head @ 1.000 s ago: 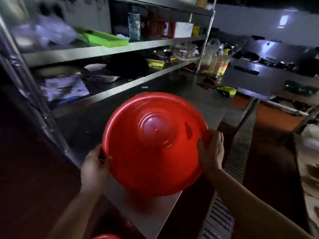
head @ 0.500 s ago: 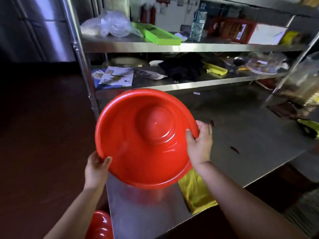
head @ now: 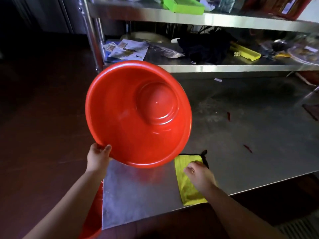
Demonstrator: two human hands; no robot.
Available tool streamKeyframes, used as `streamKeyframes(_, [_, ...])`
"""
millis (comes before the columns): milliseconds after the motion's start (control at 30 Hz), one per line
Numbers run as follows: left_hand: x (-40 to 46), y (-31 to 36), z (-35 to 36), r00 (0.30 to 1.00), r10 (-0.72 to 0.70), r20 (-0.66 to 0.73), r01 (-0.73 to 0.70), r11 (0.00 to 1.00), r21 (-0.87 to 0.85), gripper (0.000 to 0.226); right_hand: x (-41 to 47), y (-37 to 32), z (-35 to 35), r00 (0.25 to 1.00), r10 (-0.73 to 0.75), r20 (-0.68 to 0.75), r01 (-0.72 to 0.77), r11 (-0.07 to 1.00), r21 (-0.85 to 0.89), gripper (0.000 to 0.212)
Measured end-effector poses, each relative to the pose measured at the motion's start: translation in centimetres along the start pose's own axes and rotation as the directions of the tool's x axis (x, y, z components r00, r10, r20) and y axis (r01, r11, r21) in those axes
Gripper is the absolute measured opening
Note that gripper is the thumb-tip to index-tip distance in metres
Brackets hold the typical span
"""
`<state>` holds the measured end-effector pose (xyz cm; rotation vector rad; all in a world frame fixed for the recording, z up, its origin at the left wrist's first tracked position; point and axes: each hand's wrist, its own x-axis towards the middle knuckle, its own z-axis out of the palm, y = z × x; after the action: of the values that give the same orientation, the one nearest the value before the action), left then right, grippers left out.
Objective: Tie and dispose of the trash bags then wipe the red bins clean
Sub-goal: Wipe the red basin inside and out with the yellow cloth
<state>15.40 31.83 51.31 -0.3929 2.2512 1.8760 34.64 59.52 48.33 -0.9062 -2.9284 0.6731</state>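
A large round red bin (head: 124,121) hangs tilted above the left end of the steel table (head: 241,138), its open inside facing me. My left hand (head: 97,157) grips its lower left rim and carries it alone. A yellow cloth (head: 188,194) with black edging lies flat near the table's front edge. My right hand (head: 200,175) rests on that cloth with its fingers curled down onto it. A second red bin (head: 92,218) shows partly below the table's left corner.
Two steel shelves (head: 224,68) rise behind the table, holding papers, a black bundle, a yellow tray and a green tray (head: 183,6). Small red scraps (head: 228,116) lie on the tabletop. Dark floor is to the left, and a shelf post (head: 93,35) stands behind the bin.
My right hand has let go of the bin's right rim and dropped onto the yellow cloth. The bin has tipped so its inside faces me, held by my left hand only.
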Motion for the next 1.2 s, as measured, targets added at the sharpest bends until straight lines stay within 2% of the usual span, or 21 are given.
streamKeyframes(100, [0.1, -0.3, 0.1, 1.0, 0.012, -0.022, -0.01, 0.997, 0.072, 0.019, -1.5, 1.3, 2.4, 0.985, -0.057, 0.165, 0.089, 0.976, -0.198, 0.053])
streamKeyframes(167, [0.2, -0.5, 0.2, 1.0, 0.018, -0.021, -0.016, 0.995, 0.099, 0.021, -1.8, 1.3, 3.5, 0.981, -0.037, 0.19, 0.102, 0.932, -0.347, 0.06])
streamKeyframes(233, [0.2, -0.9, 0.4, 1.0, 0.024, -0.012, -0.022, 0.994, 0.111, 0.022, -1.8, 1.1, 4.1, 0.987, -0.052, 0.154, 0.11, 0.911, -0.398, 0.052])
streamKeyframes(367, [0.2, -1.3, 0.7, 0.999, 0.027, -0.029, -0.023, 0.994, 0.104, 0.021, -0.8, 1.2, 4.2, 0.991, -0.029, 0.129, 0.078, 0.916, -0.394, 0.033])
streamKeyframes(433, [0.5, -1.3, 0.6, 1.0, 0.023, -0.018, -0.021, 0.996, 0.085, 0.019, -0.7, 1.1, 3.8, 0.996, 0.009, 0.09, 0.019, 0.955, -0.296, 0.032])
streamKeyframes(500, [0.9, -1.2, 0.4, 0.999, 0.032, 0.004, -0.032, 0.997, 0.073, 0.017, -1.3, 0.4, 3.0, 0.994, 0.106, -0.03, -0.108, 0.992, -0.064, 0.032])
streamKeyframes(567, [1.2, -1.0, 0.2, 0.999, 0.049, 0.021, -0.05, 0.996, 0.074, 0.016, -2.4, -0.9, 1.9, 0.955, 0.247, -0.162, -0.221, 0.961, 0.164, 0.027])
streamKeyframes(633, [1.4, -0.6, -0.1, 0.997, 0.062, 0.037, -0.065, 0.996, 0.069, 0.016, -3.7, -2.7, 0.7, 0.88, 0.384, -0.279, -0.261, 0.882, 0.392, 0.016])
streamKeyframes(733, [1.4, -0.3, -0.7, 0.996, 0.059, 0.068, -0.062, 0.997, 0.039, 0.015, -5.6, -7.0, -1.0, 0.712, 0.556, -0.429, -0.177, 0.733, 0.657, 0.021])
streamKeyframes(800, [1.4, -0.4, -0.9, 0.994, 0.049, 0.098, -0.047, 0.999, -0.018, 0.014, -6.4, -10.4, -1.4, 0.617, 0.563, -0.55, -0.053, 0.727, 0.685, 0.026])
streamKeyframes(833, [1.4, -0.4, -1.0, 0.992, 0.042, 0.119, -0.034, 0.997, -0.066, 0.014, -6.6, -12.1, -1.4, 0.599, 0.534, -0.597, 0.005, 0.742, 0.67, 0.029])
streamKeyframes(867, [1.3, -0.5, -1.1, 0.989, 0.037, 0.143, -0.02, 0.993, -0.118, 0.013, -6.7, -13.8, -1.2, 0.604, 0.48, -0.637, 0.057, 0.77, 0.635, 0.031])
streamKeyframes(933, [1.2, -0.6, -1.5, 0.98, 0.037, 0.197, 0.001, 0.982, -0.191, 0.013, -6.4, -17.0, -0.5, 0.663, 0.286, -0.692, 0.15, 0.855, 0.497, 0.03])
streamKeyframes(1033, [1.3, -1.4, -2.2, 0.962, 0.062, 0.266, 0.001, 0.973, -0.233, 0.016, -4.9, -20.7, 2.2, 0.784, -0.07, -0.617, 0.199, 0.97, 0.143, 0.019])
streamKeyframes(1067, [1.5, -1.7, -2.4, 0.959, 0.083, 0.27, -0.02, 0.974, -0.226, 0.018, -4.3, -21.5, 3.4, 0.834, -0.143, -0.532, 0.186, 0.982, 0.026, 0.017])
streamKeyframes(1133, [1.9, -2.5, -2.9, 0.957, 0.12, 0.264, -0.07, 0.979, -0.194, 0.018, -3.3, -22.7, 6.0, 0.954, -0.174, -0.245, 0.161, 0.984, -0.071, 0.025])
streamKeyframes(1200, [2.6, -3.4, -3.5, 0.96, 0.121, 0.251, -0.078, 0.982, -0.174, 0.016, -2.7, -23.4, 8.5, 0.991, -0.136, 0.011, 0.136, 0.989, -0.065, 0.038])
